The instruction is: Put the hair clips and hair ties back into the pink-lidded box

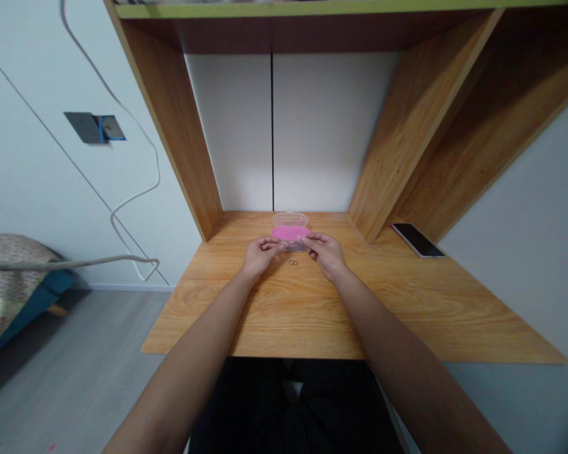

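Note:
A small clear plastic box with a pink inside (291, 231) stands on the wooden desk (312, 302), near the back. My left hand (260, 253) and my right hand (325, 250) meet just in front of it, fingers pinched at its near edge. What the fingertips hold is too small to make out. Two tiny dark rings (292, 262) lie on the desk between my hands.
A black phone (417, 239) lies at the right on the desk, beside the slanted wooden shelf side. A grey cable (123, 208) hangs down the left wall. A bed corner (9, 277) shows at far left.

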`<action>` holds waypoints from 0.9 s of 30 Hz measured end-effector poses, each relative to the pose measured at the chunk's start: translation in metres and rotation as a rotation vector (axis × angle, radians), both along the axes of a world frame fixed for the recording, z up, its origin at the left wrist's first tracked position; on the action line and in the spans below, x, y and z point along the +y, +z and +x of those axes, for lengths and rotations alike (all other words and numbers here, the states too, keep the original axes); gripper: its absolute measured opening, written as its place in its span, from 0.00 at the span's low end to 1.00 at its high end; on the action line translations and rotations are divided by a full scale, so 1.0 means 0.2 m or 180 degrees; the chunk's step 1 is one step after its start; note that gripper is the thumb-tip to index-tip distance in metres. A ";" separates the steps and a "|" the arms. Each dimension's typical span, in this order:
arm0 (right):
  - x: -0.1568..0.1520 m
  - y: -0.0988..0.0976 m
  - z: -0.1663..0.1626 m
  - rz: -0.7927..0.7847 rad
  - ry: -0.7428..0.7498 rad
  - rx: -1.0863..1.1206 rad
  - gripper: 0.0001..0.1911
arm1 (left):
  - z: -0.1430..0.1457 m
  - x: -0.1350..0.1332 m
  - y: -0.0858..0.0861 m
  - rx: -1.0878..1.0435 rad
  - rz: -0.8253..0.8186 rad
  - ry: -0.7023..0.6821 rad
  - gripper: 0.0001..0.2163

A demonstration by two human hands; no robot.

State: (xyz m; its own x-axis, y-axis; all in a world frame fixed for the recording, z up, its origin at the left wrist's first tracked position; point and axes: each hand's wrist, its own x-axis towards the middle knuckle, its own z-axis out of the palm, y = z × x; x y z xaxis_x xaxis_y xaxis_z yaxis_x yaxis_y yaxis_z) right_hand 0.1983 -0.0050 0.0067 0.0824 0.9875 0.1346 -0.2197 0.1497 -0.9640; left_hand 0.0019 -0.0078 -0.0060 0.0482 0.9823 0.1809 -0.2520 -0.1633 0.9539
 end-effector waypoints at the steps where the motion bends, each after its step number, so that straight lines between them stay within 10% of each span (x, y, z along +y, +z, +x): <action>1: 0.00 0.00 0.00 0.0002 -0.0018 0.0014 0.25 | 0.00 0.00 0.00 -0.0021 0.0000 0.0009 0.21; 27: -0.02 -0.06 -0.04 0.0891 0.0139 -0.1142 0.16 | 0.03 -0.03 0.00 0.0582 0.0340 -0.0191 0.16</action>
State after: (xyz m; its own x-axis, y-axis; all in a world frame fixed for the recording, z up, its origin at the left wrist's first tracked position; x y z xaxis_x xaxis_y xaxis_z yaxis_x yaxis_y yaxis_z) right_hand 0.1903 -0.0089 -0.0050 -0.0592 0.9105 0.4093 0.1089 0.4135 -0.9040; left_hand 0.0071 -0.0147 -0.0053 0.1474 0.9525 0.2666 -0.0887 -0.2557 0.9627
